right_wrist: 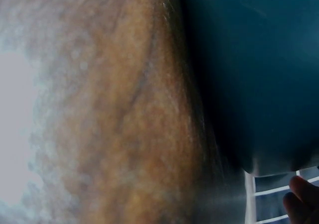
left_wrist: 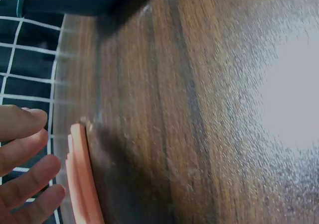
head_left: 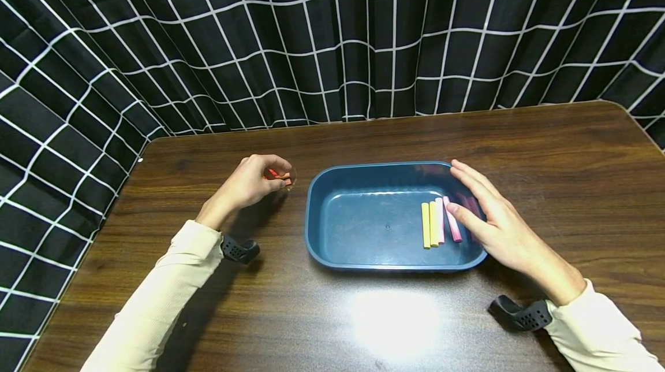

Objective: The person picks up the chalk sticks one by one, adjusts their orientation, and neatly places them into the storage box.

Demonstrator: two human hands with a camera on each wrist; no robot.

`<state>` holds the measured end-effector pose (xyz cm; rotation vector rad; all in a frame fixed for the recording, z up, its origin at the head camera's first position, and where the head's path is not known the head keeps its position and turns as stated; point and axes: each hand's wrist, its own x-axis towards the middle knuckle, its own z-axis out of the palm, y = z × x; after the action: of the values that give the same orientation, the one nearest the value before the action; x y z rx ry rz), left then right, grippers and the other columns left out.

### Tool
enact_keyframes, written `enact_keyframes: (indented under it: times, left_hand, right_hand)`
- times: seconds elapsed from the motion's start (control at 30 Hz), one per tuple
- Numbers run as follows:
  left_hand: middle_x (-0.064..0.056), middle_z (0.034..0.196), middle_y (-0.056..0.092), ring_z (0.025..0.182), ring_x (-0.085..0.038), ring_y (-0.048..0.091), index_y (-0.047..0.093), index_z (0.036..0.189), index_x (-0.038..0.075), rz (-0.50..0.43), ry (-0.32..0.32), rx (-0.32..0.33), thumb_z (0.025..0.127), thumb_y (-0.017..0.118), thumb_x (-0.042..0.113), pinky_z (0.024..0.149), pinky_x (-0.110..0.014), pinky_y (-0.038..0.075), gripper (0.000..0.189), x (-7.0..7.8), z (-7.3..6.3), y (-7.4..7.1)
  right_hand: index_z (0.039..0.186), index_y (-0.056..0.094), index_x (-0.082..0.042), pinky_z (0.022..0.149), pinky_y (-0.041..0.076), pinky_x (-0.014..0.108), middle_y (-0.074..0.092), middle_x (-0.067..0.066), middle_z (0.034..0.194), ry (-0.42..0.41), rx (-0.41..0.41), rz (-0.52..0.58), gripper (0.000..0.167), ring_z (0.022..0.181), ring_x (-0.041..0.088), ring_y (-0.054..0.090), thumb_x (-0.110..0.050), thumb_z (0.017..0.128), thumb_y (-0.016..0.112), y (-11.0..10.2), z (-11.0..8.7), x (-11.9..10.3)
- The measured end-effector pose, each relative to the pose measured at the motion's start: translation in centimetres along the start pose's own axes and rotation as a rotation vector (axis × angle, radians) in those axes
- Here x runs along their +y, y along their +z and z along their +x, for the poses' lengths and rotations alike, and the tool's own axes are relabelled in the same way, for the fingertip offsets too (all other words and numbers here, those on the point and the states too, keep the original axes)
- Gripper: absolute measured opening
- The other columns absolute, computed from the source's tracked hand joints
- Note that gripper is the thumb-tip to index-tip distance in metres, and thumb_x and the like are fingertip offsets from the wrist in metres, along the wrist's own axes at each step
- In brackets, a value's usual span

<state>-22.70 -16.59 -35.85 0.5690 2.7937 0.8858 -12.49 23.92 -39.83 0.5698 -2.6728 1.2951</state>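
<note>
My left hand is at a small bunch of orange chalk sticks lying on the table, left of a blue plastic bin. In the left wrist view its loosely bent fingers hover apart beside the orange sticks; the thumb is out of that view. My right hand lies over the bin's right rim, fingers extended along the outside and thumb inside near a pink chalk stick. Beside that stick lie another pink one and two yellow chalk sticks, side by side.
The brown wood-grain table carries the bin near its middle, with a bright glare in front. A black curtain with a white grid hangs behind and to the left. Black straps are on both wrists.
</note>
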Motion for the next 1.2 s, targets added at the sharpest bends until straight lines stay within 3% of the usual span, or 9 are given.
enact_keyframes:
  times: [0.13, 0.23, 0.37, 0.43, 0.6, 0.67, 0.83, 1.0, 1.2]
  left_hand:
    - [-0.020, 0.105, 0.072, 0.090, -0.028, 0.071, 0.067, 0.116, -0.003, 0.028, -0.009, -0.008, 0.084, 0.069, -0.001, 0.082, -0.037, 0.054, 0.032, -0.4, -0.1, 0.1]
    - [-0.020, 0.105, 0.072, 0.093, -0.029, 0.070, 0.068, 0.115, -0.003, 0.048, -0.012, -0.014, 0.085, 0.069, 0.000, 0.085, -0.041, 0.054, 0.031, -0.7, -0.1, 0.2]
    - [-0.020, 0.108, 0.072, 0.097, -0.031, 0.070, 0.068, 0.115, -0.003, 0.064, -0.014, -0.028, 0.085, 0.069, -0.001, 0.090, -0.045, 0.053, 0.030, -1.1, -0.1, 0.3]
    - [-0.020, 0.109, 0.072, 0.099, -0.032, 0.070, 0.068, 0.115, -0.004, 0.072, -0.014, -0.033, 0.084, 0.069, -0.002, 0.091, -0.046, 0.053, 0.031, -1.2, -0.1, 0.3]
    - [-0.019, 0.107, 0.073, 0.097, -0.031, 0.068, 0.068, 0.115, -0.003, 0.138, -0.005, -0.034, 0.083, 0.070, -0.002, 0.089, -0.046, 0.052, 0.032, -1.3, -0.2, 0.4]
    - [-0.018, 0.105, 0.073, 0.094, -0.030, 0.067, 0.069, 0.113, -0.002, 0.173, 0.002, -0.036, 0.082, 0.071, -0.003, 0.086, -0.046, 0.052, 0.031, -1.4, -0.2, 0.4]
    - [-0.013, 0.095, 0.073, 0.086, -0.025, 0.066, 0.072, 0.106, 0.002, 0.243, 0.012, -0.051, 0.081, 0.072, -0.002, 0.077, -0.042, 0.052, 0.025, -1.6, -0.2, 0.6]
    - [-0.006, 0.085, 0.073, 0.077, -0.019, 0.062, 0.075, 0.102, 0.008, 0.277, -0.035, -0.065, 0.083, 0.072, 0.003, 0.066, -0.033, 0.046, 0.020, -1.6, -0.4, 0.6]
    - [-0.008, 0.091, 0.075, 0.081, -0.020, 0.064, 0.075, 0.102, 0.005, 0.230, -0.039, -0.062, 0.082, 0.070, 0.002, 0.070, -0.032, 0.047, 0.020, -1.4, -0.4, 0.5]
  right_hand:
    - [0.154, 0.033, -0.009, 0.121, 0.017, 0.052, 0.026, 0.013, 0.163, 0.009, -0.006, 0.016, 0.063, 0.148, 0.042, 0.024, -0.017, 0.098, 0.059, 0.0, 0.0, 0.0]
    - [0.153, 0.034, -0.009, 0.122, 0.017, 0.031, 0.027, 0.013, 0.162, -0.002, 0.002, 0.005, 0.062, 0.152, 0.025, 0.023, -0.017, 0.098, 0.060, 0.0, 0.0, 0.0]
    - [0.153, 0.035, -0.009, 0.110, 0.013, 0.007, 0.029, 0.013, 0.161, -0.026, 0.017, -0.013, 0.061, 0.146, -0.006, 0.019, -0.016, 0.097, 0.060, 0.1, 0.0, 0.1]
    - [0.153, 0.035, -0.009, 0.110, 0.013, 0.006, 0.029, 0.013, 0.161, -0.026, 0.016, -0.013, 0.061, 0.147, -0.004, 0.020, -0.016, 0.098, 0.060, 0.1, 0.0, 0.1]
    - [0.153, 0.034, -0.009, 0.111, 0.013, 0.008, 0.029, 0.014, 0.161, -0.020, 0.012, -0.003, 0.062, 0.151, 0.025, 0.024, -0.016, 0.098, 0.060, 0.0, 0.1, 0.1]
    - [0.153, 0.035, -0.009, 0.111, 0.013, 0.007, 0.029, 0.014, 0.161, -0.027, 0.016, -0.007, 0.061, 0.151, 0.018, 0.024, -0.016, 0.097, 0.060, 0.0, 0.1, 0.1]
    - [0.153, 0.036, -0.009, 0.109, 0.013, 0.005, 0.031, 0.014, 0.161, -0.039, 0.025, -0.018, 0.061, 0.143, -0.012, 0.019, -0.016, 0.097, 0.060, 0.1, 0.1, 0.1]
    - [0.153, 0.036, -0.009, 0.109, 0.013, 0.005, 0.031, 0.014, 0.160, -0.040, 0.023, -0.012, 0.061, 0.142, -0.014, 0.019, -0.016, 0.097, 0.060, 0.1, 0.1, 0.0]
    - [0.153, 0.035, -0.009, 0.110, 0.013, 0.006, 0.031, 0.014, 0.161, -0.033, 0.024, -0.011, 0.062, 0.142, -0.014, 0.019, -0.016, 0.097, 0.061, 0.0, 0.0, 0.1]
